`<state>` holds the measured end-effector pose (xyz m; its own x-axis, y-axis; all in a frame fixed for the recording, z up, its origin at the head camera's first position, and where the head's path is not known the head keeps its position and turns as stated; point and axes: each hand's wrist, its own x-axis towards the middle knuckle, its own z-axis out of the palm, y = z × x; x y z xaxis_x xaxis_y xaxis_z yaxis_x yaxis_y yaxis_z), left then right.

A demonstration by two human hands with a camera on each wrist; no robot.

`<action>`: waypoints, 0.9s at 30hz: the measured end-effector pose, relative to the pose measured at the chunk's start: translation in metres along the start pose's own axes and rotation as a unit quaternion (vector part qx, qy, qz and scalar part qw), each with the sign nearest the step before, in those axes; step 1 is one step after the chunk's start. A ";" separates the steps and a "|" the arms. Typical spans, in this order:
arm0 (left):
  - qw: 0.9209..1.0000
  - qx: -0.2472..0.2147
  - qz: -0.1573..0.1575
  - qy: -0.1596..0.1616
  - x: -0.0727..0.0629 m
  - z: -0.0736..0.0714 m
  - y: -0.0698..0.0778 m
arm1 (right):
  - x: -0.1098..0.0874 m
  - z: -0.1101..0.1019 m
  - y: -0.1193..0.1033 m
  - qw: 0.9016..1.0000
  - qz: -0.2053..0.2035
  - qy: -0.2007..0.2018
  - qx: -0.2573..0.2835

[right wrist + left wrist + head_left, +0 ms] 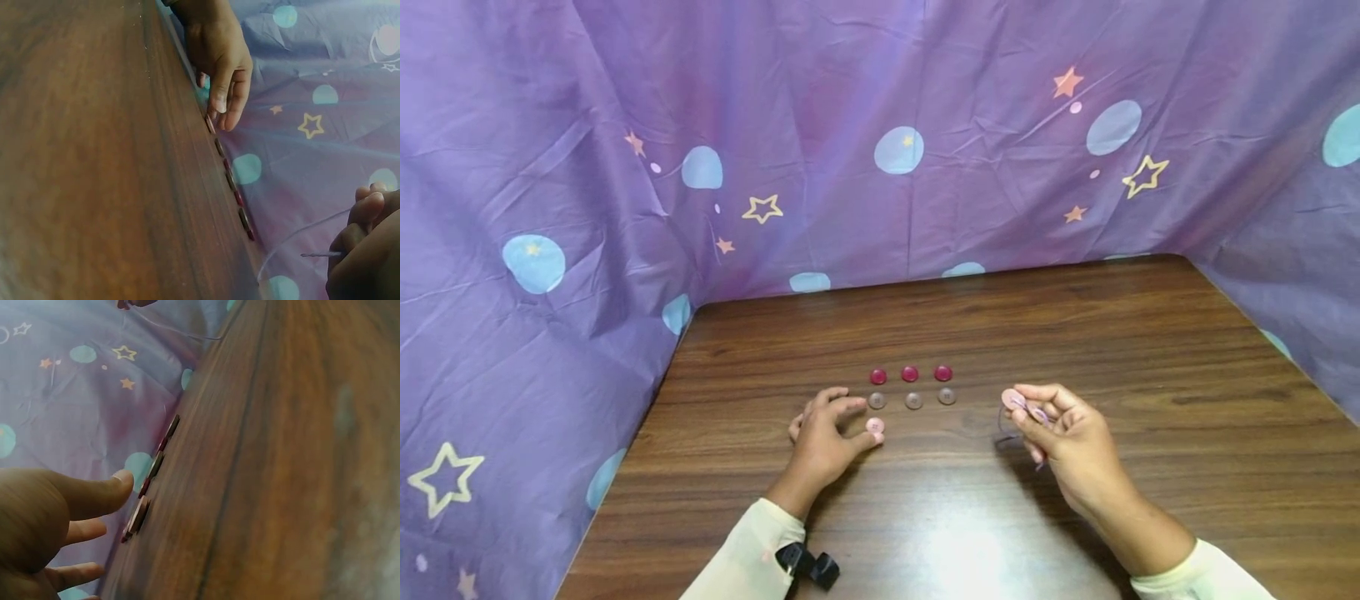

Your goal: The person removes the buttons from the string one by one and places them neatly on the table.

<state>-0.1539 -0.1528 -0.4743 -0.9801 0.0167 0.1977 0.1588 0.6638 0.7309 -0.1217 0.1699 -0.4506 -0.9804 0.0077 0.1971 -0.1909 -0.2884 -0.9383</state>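
Note:
A pink button (875,426) lies on the wooden table beside the thumb of my left hand (827,433). That hand's fingers are spread, and the left wrist view shows a gap between its thumb (115,490) and the other fingers. My right hand (1071,437) pinches a pink button (1012,400) above the table, with what looks like a second pink button against its fingers. A light purple string (306,226) runs from this hand in a loop, and a short end sticks out. Whether the string passes through both buttons is hidden by the fingers.
Three dark red buttons (910,374) form a row, with three greyish buttons (913,401) in a row nearer me. The brown table (970,492) has a bright glare near the front. A purple patterned cloth (850,100) hangs behind and at the sides.

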 end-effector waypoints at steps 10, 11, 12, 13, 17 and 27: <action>0.999 -0.001 0.023 -0.035 -0.002 0.000 0.020 | -0.001 0.002 -0.001 1.000 0.008 -0.007 -0.001; 0.999 -0.003 0.029 -0.037 -0.003 0.001 0.023 | -0.001 0.002 -0.001 1.000 0.008 -0.009 -0.003; 0.999 -0.006 0.035 -0.040 -0.003 0.002 0.025 | -0.001 0.001 -0.001 1.000 0.008 -0.009 -0.006; 0.998 -0.011 0.038 -0.044 -0.004 0.002 0.027 | -0.001 0.002 -0.001 1.000 0.008 -0.011 -0.007; 0.996 -0.040 0.045 -0.059 -0.005 0.005 0.035 | -0.001 0.002 -0.001 1.000 0.008 -0.012 -0.009; 0.984 -0.144 0.065 -0.077 -0.001 0.003 0.056 | -0.003 0.001 -0.004 1.000 0.001 -0.022 -0.002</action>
<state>-0.1446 -0.1133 -0.4357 -0.9521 0.2162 0.2161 0.2895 0.4102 0.8648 -0.1179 0.1705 -0.4468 -0.9778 -0.0353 0.2067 -0.1884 -0.2853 -0.9397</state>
